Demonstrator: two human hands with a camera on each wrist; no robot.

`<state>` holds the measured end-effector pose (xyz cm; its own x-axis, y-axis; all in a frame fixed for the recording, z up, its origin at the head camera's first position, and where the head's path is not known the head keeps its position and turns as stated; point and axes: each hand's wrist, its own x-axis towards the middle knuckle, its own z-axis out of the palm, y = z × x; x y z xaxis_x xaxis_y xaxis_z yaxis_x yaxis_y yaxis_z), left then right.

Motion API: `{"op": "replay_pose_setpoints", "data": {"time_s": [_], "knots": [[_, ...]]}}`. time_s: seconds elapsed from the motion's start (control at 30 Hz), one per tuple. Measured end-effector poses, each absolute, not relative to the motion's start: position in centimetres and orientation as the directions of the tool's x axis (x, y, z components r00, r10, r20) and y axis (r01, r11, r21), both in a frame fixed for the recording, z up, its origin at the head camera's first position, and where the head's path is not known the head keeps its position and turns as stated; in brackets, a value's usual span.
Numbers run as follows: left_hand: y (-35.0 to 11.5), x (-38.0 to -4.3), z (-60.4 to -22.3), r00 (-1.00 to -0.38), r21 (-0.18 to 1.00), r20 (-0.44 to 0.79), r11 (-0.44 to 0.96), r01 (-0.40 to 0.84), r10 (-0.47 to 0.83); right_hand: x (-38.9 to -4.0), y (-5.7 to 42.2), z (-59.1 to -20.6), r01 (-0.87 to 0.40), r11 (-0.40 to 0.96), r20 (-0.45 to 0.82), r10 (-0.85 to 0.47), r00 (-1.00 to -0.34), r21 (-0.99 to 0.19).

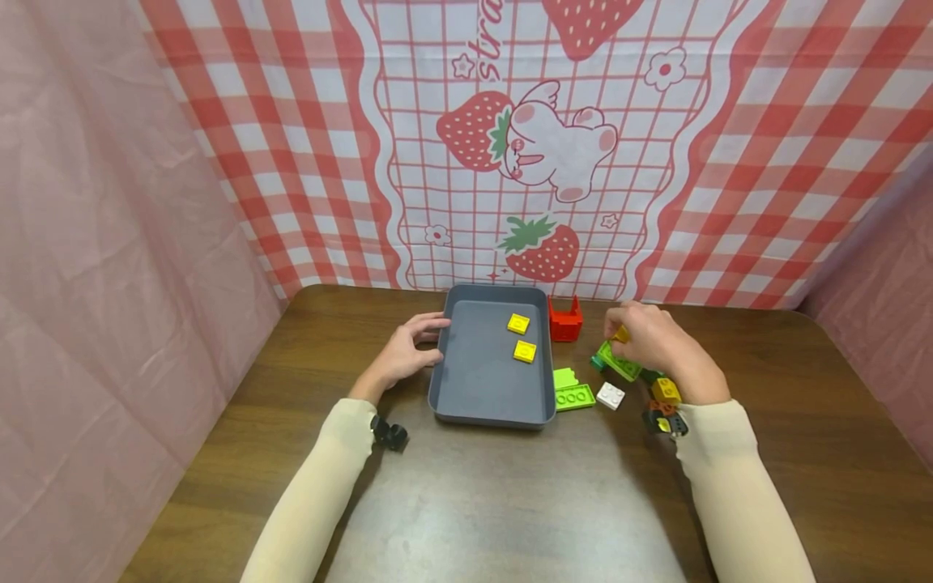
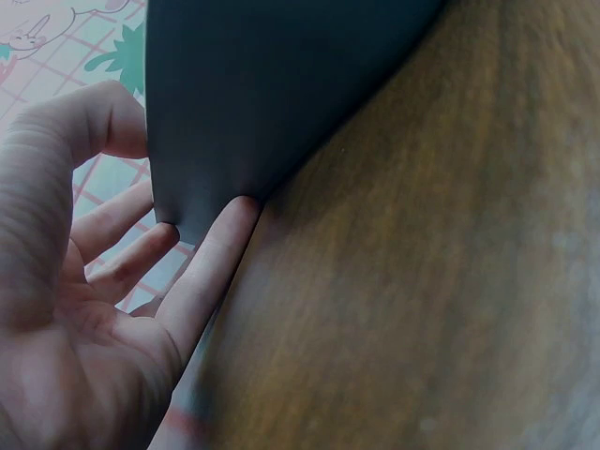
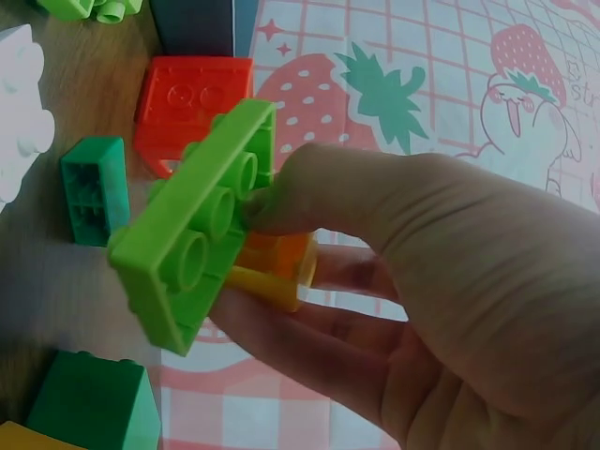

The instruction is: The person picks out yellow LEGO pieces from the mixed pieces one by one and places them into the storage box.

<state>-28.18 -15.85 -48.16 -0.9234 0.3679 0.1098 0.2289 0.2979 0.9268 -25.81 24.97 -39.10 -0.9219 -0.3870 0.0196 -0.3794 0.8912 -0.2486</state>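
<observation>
My left hand point(image 1: 406, 350) touches the left outer side of a dark grey tray point(image 1: 474, 389); in the left wrist view its fingertips point(image 2: 242, 208) lie against the tray wall. Two square yellow bricks point(image 1: 525, 351) lie inside the tray on its right half. My right hand point(image 1: 645, 336), to the right of the tray, pinches a long light green brick point(image 3: 192, 225) together with an orange-yellow brick point(image 3: 272, 267). The thumb presses the green brick's hollow side, with the yellow brick behind it against the fingers. Part of the yellow brick is hidden by the hand.
Beside the tray's right wall stand a red piece with upright sides point(image 1: 565, 324) and light green bricks point(image 1: 574, 397). A white brick point(image 1: 611, 395) lies nearby. Dark green bricks point(image 3: 94, 398) and a yellow brick point(image 1: 666, 391) lie under the right wrist. A strawberry-print cloth point(image 1: 408, 162) hangs behind the table.
</observation>
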Motion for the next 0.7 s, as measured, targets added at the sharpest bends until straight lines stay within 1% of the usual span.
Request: {"op": "replay_pose_setpoints", "data": {"time_s": [0.13, 0.4, 0.5, 0.7], "knots": [[-15.81, -27.97, -47.77, -0.923, 0.928, 0.11, 0.293, 0.228, 0.37, -25.86, 24.8, -39.02, -0.383, 0.89, 0.063, -0.38, -0.923, -0.249], [-15.94, -28.34, -48.34, -0.923, 0.931, 0.104, 0.29, 0.22, 0.369, -25.82, 24.35, -38.89, -0.394, 0.891, 0.207, -0.351, -0.913, -0.226], [-15.97, -28.35, -48.38, -0.922, 0.933, 0.103, 0.285, 0.22, 0.372, -25.78, 24.24, -38.92, -0.388, 0.89, 0.219, -0.34, -0.914, -0.238], [-15.92, -28.29, -48.39, -0.922, 0.932, 0.109, 0.283, 0.225, 0.373, -25.96, 24.12, -39.16, -0.386, 0.894, 0.194, -0.347, -0.918, -0.227]]}}
